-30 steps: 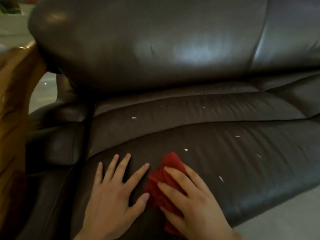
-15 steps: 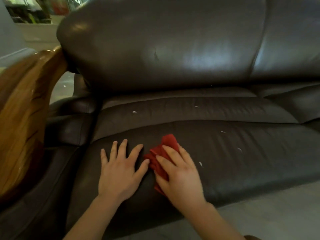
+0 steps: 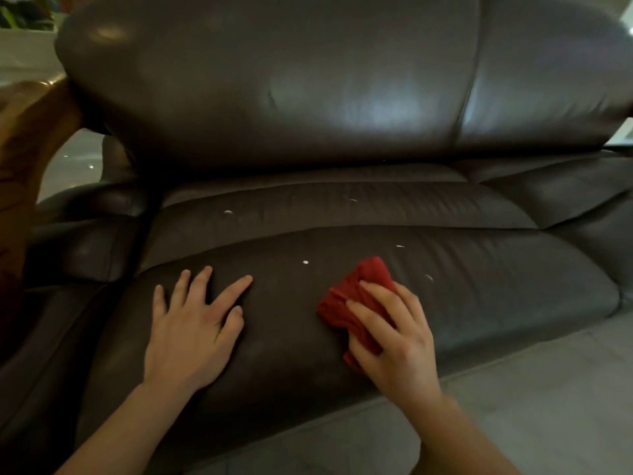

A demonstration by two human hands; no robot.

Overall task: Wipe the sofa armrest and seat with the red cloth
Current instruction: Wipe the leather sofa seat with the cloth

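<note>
Spread flat with fingers fanned, the left hand point(image 3: 191, 332) presses palm-down on the sofa seat point(image 3: 479, 289) and holds nothing; it lies toward the armrest end of the cushion, apparently as a brace. Left of it, the dark padded armrest point(image 3: 92, 241) sits beside the seat's edge, with a glossy wooden piece point(image 3: 30, 159) beyond it.

Right of the left hand, well apart from it, the red cloth point(image 3: 356, 296) lies bunched on the seat's front bulge; the right hand point(image 3: 394, 334) covers most of it, fingers laid over the top and pressing it down against the leather, so only a crumpled wad shows ahead of and beside the fingers.

The step in hand looks like the seat wipe. Small white specks point(image 3: 305, 262) dot the seat: one just beyond the cloth toward the backrest point(image 3: 308, 97), one to the cloth's right, others farther back near the seam; so the seat is judged not yet done. The next move probably calls for a firm sweep across those specks, keeping the cloth flat under the fingers; whether the armrest has been wiped cannot be told.

The cloth looks soft, thin and heavily creased, a deep red against the dark brown leather.
</note>
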